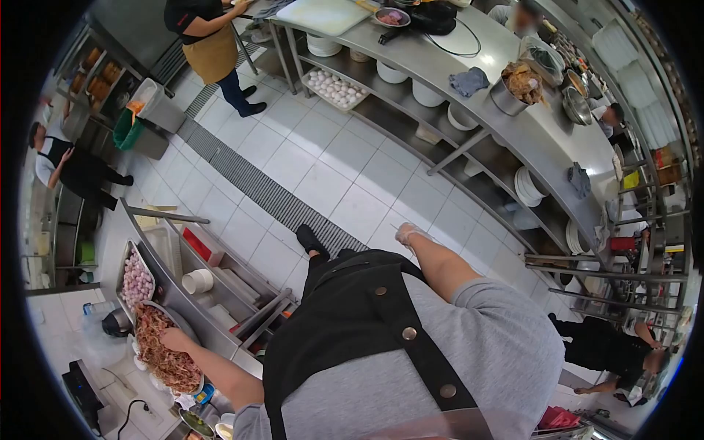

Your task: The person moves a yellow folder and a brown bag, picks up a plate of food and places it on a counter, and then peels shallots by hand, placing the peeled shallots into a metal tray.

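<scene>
At the lower left, my left hand rests in a heap of shredded reddish-brown food in a large metal bowl. Its fingers are partly sunk in the shreds, and what they grip is hidden. My right hand hangs over the tiled floor at the centre, with a thin clear glove on it. Its fingers look curled together, and anything in them is too small to make out. Beyond the bowl lies a tray of small purple-pink onions.
A steel counter curves along the upper right, with a pot of food on it and an egg tray beneath. A floor drain crosses the tiles. Several people stand around. Bins are at upper left.
</scene>
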`<state>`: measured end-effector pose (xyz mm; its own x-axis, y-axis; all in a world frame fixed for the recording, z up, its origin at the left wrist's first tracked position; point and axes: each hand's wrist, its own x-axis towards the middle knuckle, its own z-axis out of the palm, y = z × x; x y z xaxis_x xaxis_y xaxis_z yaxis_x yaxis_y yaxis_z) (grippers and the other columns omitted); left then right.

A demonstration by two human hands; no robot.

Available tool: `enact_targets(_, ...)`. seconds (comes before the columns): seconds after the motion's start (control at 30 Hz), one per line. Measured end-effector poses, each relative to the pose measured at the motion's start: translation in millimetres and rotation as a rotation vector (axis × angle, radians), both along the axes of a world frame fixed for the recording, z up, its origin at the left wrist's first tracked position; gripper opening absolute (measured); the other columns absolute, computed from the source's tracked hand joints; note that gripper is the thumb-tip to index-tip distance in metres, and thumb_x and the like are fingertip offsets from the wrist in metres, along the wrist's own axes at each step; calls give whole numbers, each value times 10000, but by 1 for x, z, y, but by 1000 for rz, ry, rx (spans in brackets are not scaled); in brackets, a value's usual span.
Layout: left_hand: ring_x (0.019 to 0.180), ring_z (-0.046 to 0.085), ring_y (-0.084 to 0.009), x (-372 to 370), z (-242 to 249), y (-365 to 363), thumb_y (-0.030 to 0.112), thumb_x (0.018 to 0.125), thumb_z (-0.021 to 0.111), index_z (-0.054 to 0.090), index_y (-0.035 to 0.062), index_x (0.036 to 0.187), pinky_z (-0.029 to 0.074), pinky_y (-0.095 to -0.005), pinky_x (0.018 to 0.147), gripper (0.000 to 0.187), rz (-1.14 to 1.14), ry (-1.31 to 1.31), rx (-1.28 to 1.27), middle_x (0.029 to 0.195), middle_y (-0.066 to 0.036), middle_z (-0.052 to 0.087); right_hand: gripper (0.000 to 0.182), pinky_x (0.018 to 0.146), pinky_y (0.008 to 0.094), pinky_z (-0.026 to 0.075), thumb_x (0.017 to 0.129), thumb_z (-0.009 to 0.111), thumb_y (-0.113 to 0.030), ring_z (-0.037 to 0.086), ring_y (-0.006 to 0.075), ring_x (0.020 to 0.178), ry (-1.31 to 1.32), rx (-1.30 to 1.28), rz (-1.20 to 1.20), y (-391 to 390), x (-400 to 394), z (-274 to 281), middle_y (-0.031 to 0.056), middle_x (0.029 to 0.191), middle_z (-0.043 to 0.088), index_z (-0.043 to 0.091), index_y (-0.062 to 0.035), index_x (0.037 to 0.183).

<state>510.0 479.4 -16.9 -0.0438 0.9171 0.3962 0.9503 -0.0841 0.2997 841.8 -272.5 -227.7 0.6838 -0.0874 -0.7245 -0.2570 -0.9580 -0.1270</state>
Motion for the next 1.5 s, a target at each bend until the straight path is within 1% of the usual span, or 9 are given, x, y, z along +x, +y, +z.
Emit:
enact_targets(0.27,889,668,-488,12,12,-25,263,994,392,448,-110,1021,553,-534,800,378,-8,-147,29,974,-361,653,283,766,434,562,761,612,-215,717,348,913,93,-15,114,-3,0,-17,226,957,725,762,-24,908)
enact_targets(0.37,878,669,-489,-2,-11,3,310,1011,398,460,-86,986,552,-540,791,401,-36,-86,33,973,-361,652,281,765,430,562,764,617,-218,716,346,909,78,-13,-10,0,-5,24,209,972,727,761,-30,915)
enact_targets(0.47,903,670,-482,2,-7,1,409,1023,411,474,-86,1015,549,-544,798,500,13,-37,47,977,-358,655,284,782,435,558,768,613,-220,712,348,930,66,-37,235,-25,0,-99,201,1007,725,759,-34,925)
enact_targets(0.57,931,669,-476,10,11,-19,513,1010,427,523,-94,1033,547,-542,807,615,72,-64,-39,1003,-357,655,300,806,444,555,776,606,-224,705,352,961,81,-21,-11,-6,-3,22,213,1044,717,756,-34,953)
enact_targets(0.97,938,652,-480,10,31,-41,531,1037,313,687,-78,1022,522,-537,844,715,-54,58,-96,984,-313,681,325,847,443,547,799,581,-196,689,346,1044,123,-24,77,3,4,-2,222,1101,702,742,-28,1026)
enact_targets(1.1,962,643,-479,-8,8,-25,537,1039,275,704,-67,1027,507,-531,872,741,-127,151,-21,1026,-305,680,356,910,472,518,851,534,-182,665,345,1108,201,4,19,12,12,67,190,1191,686,706,-40,1129)
enact_targets(1.17,968,640,-479,-2,6,-26,545,1036,270,711,-62,1016,500,-531,884,751,-227,262,85,1040,-304,679,310,850,461,545,823,562,-193,690,344,1041,82,2,-43,18,9,97,210,1110,703,746,-39,1019)
enact_targets(1.27,970,640,-482,14,31,-50,561,1027,281,704,-81,1006,501,-530,882,769,-101,41,-76,1040,-311,677,311,868,451,542,822,563,-193,688,348,1046,127,-4,62,7,13,38,204,1121,703,745,-39,1021)
enact_targets(1.5,961,642,-487,24,43,-62,573,1022,279,694,-106,976,501,-534,878,797,-42,8,-127,1021,-334,669,304,866,452,540,813,575,-194,693,353,1024,70,-5,26,2,-1,33,219,1077,709,745,-20,994)
